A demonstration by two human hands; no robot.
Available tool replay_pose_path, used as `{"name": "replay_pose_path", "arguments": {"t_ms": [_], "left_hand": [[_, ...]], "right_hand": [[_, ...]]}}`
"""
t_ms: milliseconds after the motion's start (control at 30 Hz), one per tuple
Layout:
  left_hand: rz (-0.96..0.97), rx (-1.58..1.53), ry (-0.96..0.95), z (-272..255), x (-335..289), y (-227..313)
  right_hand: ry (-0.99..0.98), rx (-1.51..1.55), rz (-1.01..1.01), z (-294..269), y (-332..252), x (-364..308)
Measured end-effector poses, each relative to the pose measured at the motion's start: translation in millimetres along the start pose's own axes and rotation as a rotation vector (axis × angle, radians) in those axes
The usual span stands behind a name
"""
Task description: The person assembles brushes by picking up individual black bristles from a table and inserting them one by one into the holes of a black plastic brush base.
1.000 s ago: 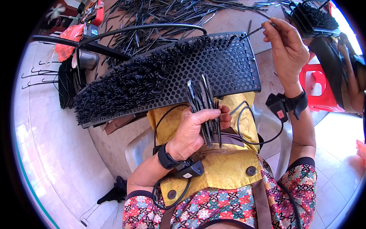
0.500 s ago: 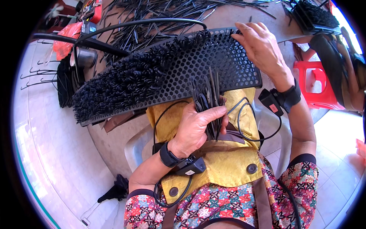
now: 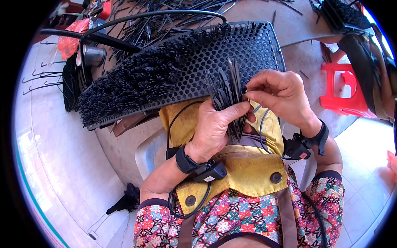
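Note:
My left hand is closed round a bundle of thin black strips, which stick up between thumb and fingers. Beside the bundle's right edge, my right hand is closed in a pinch. Its fingertips are close to the strips, but what they pinch, if anything, is too small to make out. Just beyond both hands lies a black perforated panel, full of round holes. Curled black tufts cover its left part and run along its far edge, while bare holes show on the right.
Loose black strips are heaped on the table behind the panel. At the left are a metal can, an orange plastic bag and a curved black bar. A red stool and another person's arm are at the right.
My right hand has come down from the panel's far right corner to the bundle, its fingers drawn into a pinch. The left hand with the strips has shifted up slightly.

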State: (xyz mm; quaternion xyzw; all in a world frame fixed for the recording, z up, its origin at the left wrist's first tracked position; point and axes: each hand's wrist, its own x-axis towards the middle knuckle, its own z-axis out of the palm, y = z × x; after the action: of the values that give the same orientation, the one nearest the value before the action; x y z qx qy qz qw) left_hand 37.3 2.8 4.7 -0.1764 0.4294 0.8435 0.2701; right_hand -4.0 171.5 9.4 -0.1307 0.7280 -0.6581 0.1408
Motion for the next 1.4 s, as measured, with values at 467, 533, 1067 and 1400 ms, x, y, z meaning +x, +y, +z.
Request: {"name": "replay_pose_path", "arguments": {"t_ms": [467,533,1067,1400], "left_hand": [[-0.061,-0.035,0.042,-1.2,-2.5,-2.9],[-0.057,-0.017,0.025,-4.6,-2.5,-4.7],[-0.079,-0.001,0.049,-0.7,-2.7,-1.6],[-0.065,0.015,0.04,-0.7,-3.6,-3.4]], "right_hand": [[0.779,-0.844,-0.919,-89.4,-1.5,60.8],[0.82,-0.927,-0.919,-86.9,1.1,68.3],[0.711,-1.204,-1.166,-79.4,2.8,83.8],[0.703,-1.181,-1.168,-77.3,3.8,84.2]]}}
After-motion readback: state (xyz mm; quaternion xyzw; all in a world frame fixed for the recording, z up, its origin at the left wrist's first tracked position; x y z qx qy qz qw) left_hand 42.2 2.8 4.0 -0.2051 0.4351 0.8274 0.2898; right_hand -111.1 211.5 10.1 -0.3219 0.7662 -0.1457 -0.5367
